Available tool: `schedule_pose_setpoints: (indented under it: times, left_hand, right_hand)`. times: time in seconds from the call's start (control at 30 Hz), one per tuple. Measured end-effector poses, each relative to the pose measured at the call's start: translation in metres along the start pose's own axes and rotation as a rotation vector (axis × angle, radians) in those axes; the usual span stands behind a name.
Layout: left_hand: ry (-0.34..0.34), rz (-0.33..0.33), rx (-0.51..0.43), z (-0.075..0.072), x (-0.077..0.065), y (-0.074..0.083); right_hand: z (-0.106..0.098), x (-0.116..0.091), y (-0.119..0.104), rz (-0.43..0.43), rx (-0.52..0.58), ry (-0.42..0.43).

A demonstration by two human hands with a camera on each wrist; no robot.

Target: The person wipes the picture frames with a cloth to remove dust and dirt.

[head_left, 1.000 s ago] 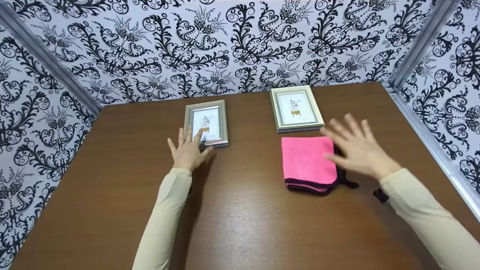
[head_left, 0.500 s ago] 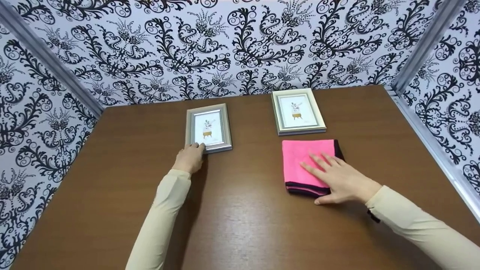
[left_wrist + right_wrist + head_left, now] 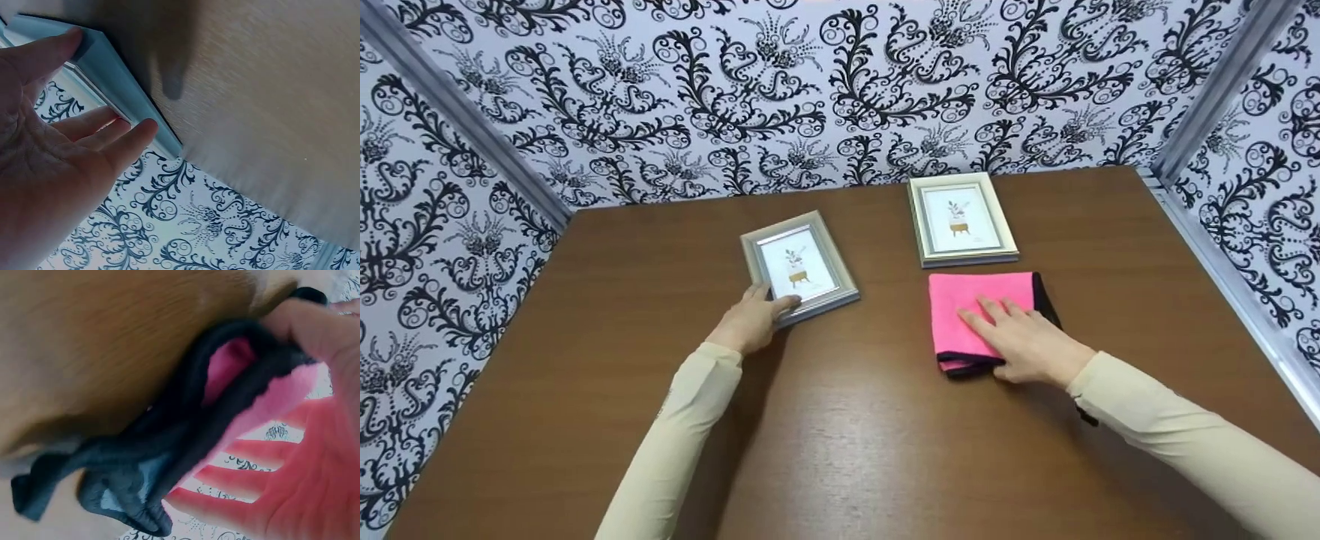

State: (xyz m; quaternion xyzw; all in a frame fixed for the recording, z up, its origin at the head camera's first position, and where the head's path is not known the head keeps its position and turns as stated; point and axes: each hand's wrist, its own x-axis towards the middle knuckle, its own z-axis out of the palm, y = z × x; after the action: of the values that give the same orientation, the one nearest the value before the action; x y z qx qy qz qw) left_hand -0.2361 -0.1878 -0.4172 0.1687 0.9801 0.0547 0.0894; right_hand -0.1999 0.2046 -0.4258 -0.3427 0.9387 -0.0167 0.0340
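A silver-edged picture frame (image 3: 757, 251) with a print of a potted plant lies face up at the left, turned at an angle. My left hand (image 3: 750, 319) grips its near left corner. In the left wrist view, the thumb (image 3: 53, 53) is on the frame's edge (image 3: 115, 79) and the fingers reach over its face. At the right, my right hand (image 3: 1027, 341) rests on a folded pink cloth (image 3: 949, 300) with dark trim, fingers extended. The right wrist view shows the thumb (image 3: 306, 329) at the cloth's black hem (image 3: 225, 405).
A second, cream-edged picture frame (image 3: 919, 225) lies face up just behind the cloth. Both frames are on a brown wooden table (image 3: 840, 450). Black-and-white patterned walls (image 3: 840, 90) rise behind and at the sides, with metal posts in the corners.
My left hand has come down onto the left frame, gripped it and turned it, its near end swinging right. My right hand has lowered onto the pink cloth, which has shifted slightly.
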Motion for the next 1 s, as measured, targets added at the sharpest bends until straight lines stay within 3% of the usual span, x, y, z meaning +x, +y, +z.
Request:
schedule_pose_setpoints:
  times: [0.2, 0.33, 0.53, 0.77, 1.0]
  left_hand:
    - [0.043, 0.061, 0.072, 0.002, -0.005, 0.01]
    - [0.084, 0.115, 0.115, 0.005, -0.01, 0.019]
    - [0.11, 0.214, 0.139, 0.009, -0.02, 0.036]
    - [0.199, 0.365, 0.224, 0.016, -0.027, 0.054]
    - [0.208, 0.452, 0.271, 0.019, -0.038, 0.076]
  right_hand:
    - [0.003, 0.008, 0.002, -0.066, -0.104, 0.129]
    - [-0.002, 0.01, 0.008, -0.099, -0.114, 0.206]
    - [-0.02, 0.008, 0.018, -0.035, -0.029, 0.202]
    - [-0.046, 0.006, 0.028, 0.003, 0.129, 0.295]
    - [-0.061, 0.006, 0.032, 0.025, 0.233, 0.333]
